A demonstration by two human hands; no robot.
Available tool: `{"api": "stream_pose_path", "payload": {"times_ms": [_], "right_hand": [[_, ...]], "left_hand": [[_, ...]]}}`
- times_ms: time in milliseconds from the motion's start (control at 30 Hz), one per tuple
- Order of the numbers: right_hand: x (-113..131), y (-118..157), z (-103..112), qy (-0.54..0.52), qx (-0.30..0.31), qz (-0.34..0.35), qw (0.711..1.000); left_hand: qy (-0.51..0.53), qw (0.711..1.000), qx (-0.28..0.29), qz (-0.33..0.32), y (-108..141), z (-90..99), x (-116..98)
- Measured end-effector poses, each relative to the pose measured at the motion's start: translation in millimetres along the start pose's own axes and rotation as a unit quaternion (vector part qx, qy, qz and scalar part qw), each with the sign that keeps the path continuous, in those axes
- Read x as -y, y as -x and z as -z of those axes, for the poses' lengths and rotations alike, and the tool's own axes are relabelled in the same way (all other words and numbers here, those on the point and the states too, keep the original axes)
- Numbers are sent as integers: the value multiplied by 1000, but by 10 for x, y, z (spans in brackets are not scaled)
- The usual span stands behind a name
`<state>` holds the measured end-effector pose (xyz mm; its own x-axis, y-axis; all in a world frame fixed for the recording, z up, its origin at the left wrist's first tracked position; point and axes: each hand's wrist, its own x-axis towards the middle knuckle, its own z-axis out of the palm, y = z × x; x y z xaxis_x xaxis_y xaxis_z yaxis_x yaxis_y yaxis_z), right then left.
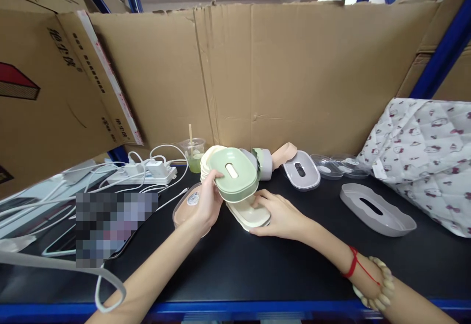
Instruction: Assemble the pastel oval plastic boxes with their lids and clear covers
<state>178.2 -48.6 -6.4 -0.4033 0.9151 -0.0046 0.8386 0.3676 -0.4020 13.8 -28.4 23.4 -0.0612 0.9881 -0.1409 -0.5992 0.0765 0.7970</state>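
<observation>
My left hand (210, 199) is closed on a green oval piece with a slot (235, 172), thumb on its top face. Just below and to the right, my right hand (281, 215) grips cream oval pieces (250, 213), its fingers over the top and thumb at the lower edge. The green piece overlaps the cream ones, and whether they touch is hard to tell. Behind my left hand stands a stack of cream pieces (206, 160). A clear container with brown contents (184, 211) lies beside my left wrist.
On the right are a lilac slotted piece (302, 171), clear lids (327, 167), a grey wavy-edged tray (379, 211) and a patterned quilted cloth (430, 157). A drink cup (194, 155), power strip (147, 174), cables and a blurred-out screen (114, 226) occupy the left. Cardboard (312, 79) walls the back.
</observation>
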Motion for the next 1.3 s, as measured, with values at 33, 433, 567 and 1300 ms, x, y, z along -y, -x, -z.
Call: {"api": "stream_pose_path", "payload": {"times_ms": [33, 433, 567, 1300], "right_hand": [[17, 5, 27, 14, -4, -7, 1000], [-141, 64, 216, 36, -43, 55, 997], [-295, 100, 494, 38, -259, -27, 965], [-1079, 244, 791, 146, -265, -381, 874]], "left_hand": [[-11, 1000, -4, 4, 5, 5, 18], [64, 995, -60, -38, 9, -28, -11], [72, 994, -85, 11, 60, -74, -88], [-97, 986, 106, 90, 119, -53, 131]]}}
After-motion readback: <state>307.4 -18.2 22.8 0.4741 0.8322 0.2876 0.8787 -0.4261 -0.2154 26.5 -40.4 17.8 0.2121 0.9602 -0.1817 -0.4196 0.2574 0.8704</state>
